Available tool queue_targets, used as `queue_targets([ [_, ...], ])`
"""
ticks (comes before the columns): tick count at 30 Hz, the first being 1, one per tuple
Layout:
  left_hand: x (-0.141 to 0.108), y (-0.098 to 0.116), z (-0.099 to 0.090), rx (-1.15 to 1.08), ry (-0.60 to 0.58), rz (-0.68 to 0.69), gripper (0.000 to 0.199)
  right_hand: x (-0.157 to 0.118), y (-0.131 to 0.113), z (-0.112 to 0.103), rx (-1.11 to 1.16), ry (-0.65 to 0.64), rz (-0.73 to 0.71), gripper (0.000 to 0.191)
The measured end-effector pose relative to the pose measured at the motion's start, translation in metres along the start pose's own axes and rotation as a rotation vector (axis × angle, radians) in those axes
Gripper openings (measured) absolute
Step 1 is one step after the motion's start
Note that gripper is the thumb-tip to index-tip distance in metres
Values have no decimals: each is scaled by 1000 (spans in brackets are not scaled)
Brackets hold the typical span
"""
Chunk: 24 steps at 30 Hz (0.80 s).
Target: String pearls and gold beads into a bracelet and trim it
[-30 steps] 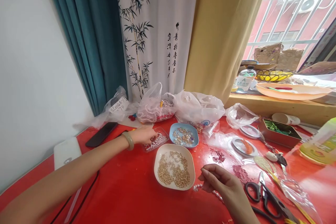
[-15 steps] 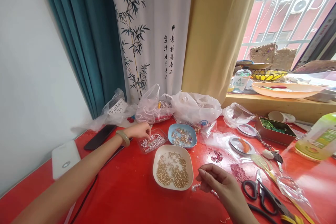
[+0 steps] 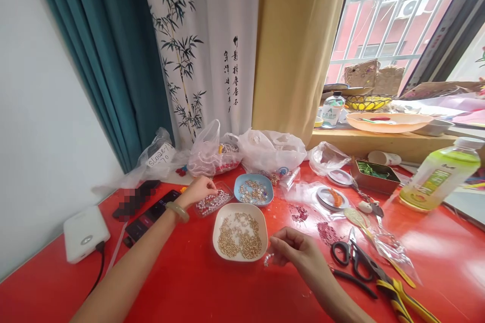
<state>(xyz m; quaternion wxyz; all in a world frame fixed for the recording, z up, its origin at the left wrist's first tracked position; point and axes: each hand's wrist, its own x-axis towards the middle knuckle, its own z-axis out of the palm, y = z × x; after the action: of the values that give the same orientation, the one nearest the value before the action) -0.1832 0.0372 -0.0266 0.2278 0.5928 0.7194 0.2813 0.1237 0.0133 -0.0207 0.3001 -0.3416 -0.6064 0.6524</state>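
Observation:
My left hand [image 3: 201, 190], with a bangle at its wrist, hangs over the near-left part of a clear tray of pearl beads [image 3: 212, 203]. Its fingertips are pinched together; what lies between them is too small to make out. On the right, my right hand [image 3: 292, 246] is closed in a pinch beside the cream dish [image 3: 216, 234], which holds small gold beads [image 3: 248, 245]. A short beaded string [image 3: 268, 259] dangles below its fingers. Behind the cream dish stands a blue dish [image 3: 271, 191] with mixed gold and clear beads.
Scissors [image 3: 352, 252] and yellow-handled pliers [image 3: 394, 292] lie at the right. Further back are a tin [image 3: 375, 176], a drink bottle [image 3: 439, 174] and plastic bags [image 3: 271, 149]. Phones [image 3: 149, 217] and a white power bank [image 3: 86, 232] with a cable are at the left.
The view has turned to the right, so the scene sits further left. My right hand stays by the cream dish with the beaded string. My left hand remains at the pearl tray.

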Motion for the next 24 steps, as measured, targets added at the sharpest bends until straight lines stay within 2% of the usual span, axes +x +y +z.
queue_targets([
  [4, -2, 0, 3, -94, 11, -43, 21, -1, 1, 0, 18, -15, 3, 28],
  [9, -15, 17, 7, -262, 5, -60, 24, 0, 1, 2, 46, -23, 14, 31],
  [13, -33, 40, 13, -634, -24, -97, 19, -3, -2, 6, 66, -20, 43, 31],
  [15, -43, 54, 18, -741, -71, -85, 19, -4, -4, 7, 77, -25, 57, 31],
  [19, -58, 83, 33, -771, -130, -47, 19, -7, -5, 8, 102, -34, 63, 30],
  [24, -63, 109, 55, -757, -159, -10, 19, -6, 1, 8, 121, -40, 52, 29],
])
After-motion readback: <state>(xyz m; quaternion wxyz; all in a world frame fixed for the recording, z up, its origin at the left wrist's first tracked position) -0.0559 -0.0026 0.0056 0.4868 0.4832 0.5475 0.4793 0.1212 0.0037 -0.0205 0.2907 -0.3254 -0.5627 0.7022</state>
